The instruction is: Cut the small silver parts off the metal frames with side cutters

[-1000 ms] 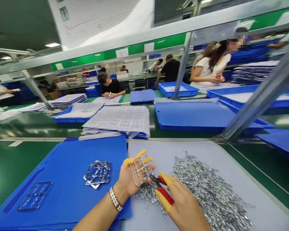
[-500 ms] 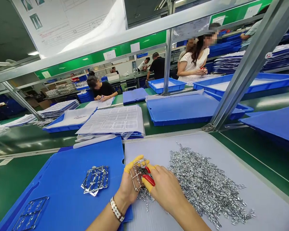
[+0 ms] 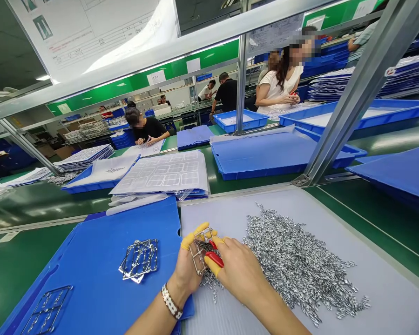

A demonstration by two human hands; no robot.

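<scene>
My left hand (image 3: pixel 185 266) holds a small silver metal frame (image 3: pixel 199 251) upright in its palm, with yellow cots on its fingertips and a beaded bracelet (image 3: pixel 171 301) on the wrist. My right hand (image 3: pixel 239 268) grips red-handled side cutters (image 3: pixel 214 259), their jaws at the frame and partly hidden by the fingers. Just under both hands lies a wide heap of tiny silver metal pieces (image 3: pixel 296 265) on a grey corrugated plastic sheet (image 3: pixel 366 298). On the blue plastic board (image 3: pixel 94 279) to my left lie a pile of metal frames (image 3: pixel 138 259) and a single frame (image 3: pixel 47 310).
Aluminium uprights (image 3: pixel 242 83) and a crossbar (image 3: pixel 125 70) stand beyond the sheet. Blue trays (image 3: pixel 282 153) and a stack of paper sheets (image 3: pixel 162 174) sit on the green bench. Co-workers (image 3: pixel 146 125) sit farther back among blue bins.
My hands have come closer together, and the cutters have moved left onto the metal frame. The view has swung slightly, shifting the background.
</scene>
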